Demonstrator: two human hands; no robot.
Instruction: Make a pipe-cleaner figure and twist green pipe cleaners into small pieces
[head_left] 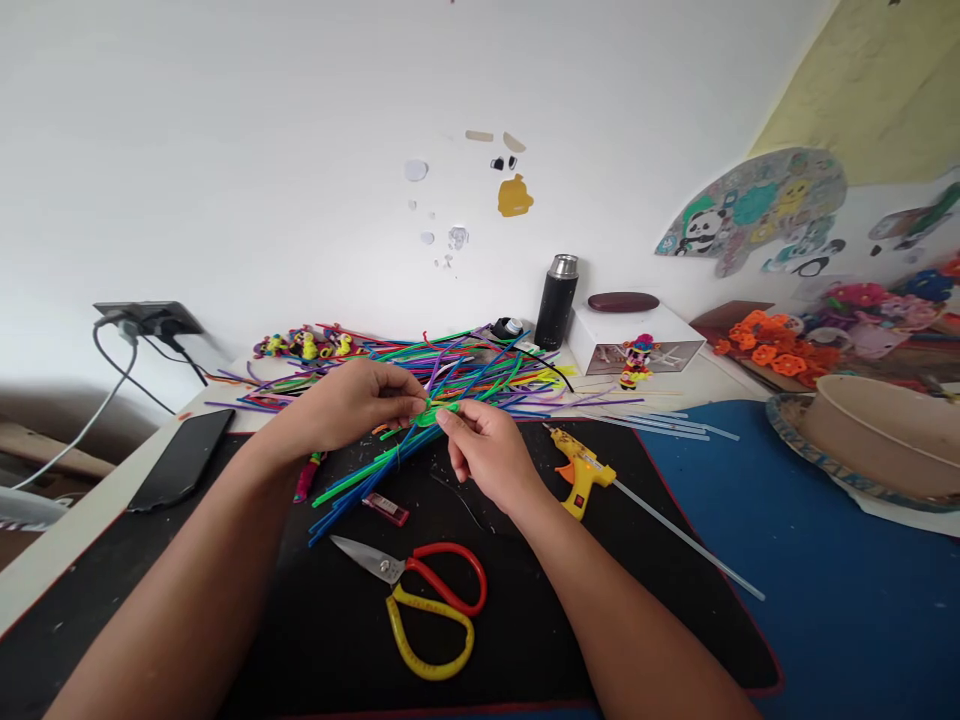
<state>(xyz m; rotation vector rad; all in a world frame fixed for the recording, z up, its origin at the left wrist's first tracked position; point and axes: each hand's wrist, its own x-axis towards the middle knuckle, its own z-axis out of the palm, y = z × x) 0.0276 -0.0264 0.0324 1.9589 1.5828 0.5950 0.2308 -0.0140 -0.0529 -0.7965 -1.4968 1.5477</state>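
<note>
Between the fingertips of both hands is a small green pipe cleaner piece (433, 413), bent into a looped shape. My left hand (367, 400) pinches its left end, and my right hand (480, 445) pinches its right end. Right behind and below them spreads a pile of coloured pipe cleaners (382, 362), with green and blue ones (352, 490) reaching forward onto the black mat. Scissors with red and yellow handles (431, 660) lie nearer, blades partly apart. A small red lighter-like item (386, 509) rests beside the blue stems.
A yellow glue gun (581, 470) with a long glue stick lies right of my right hand. At the left is a black phone (182, 462). A black flask (556, 305), a white box (637, 335) and a small figure (636, 362) stand behind; a beige hat (885, 430) sits far right.
</note>
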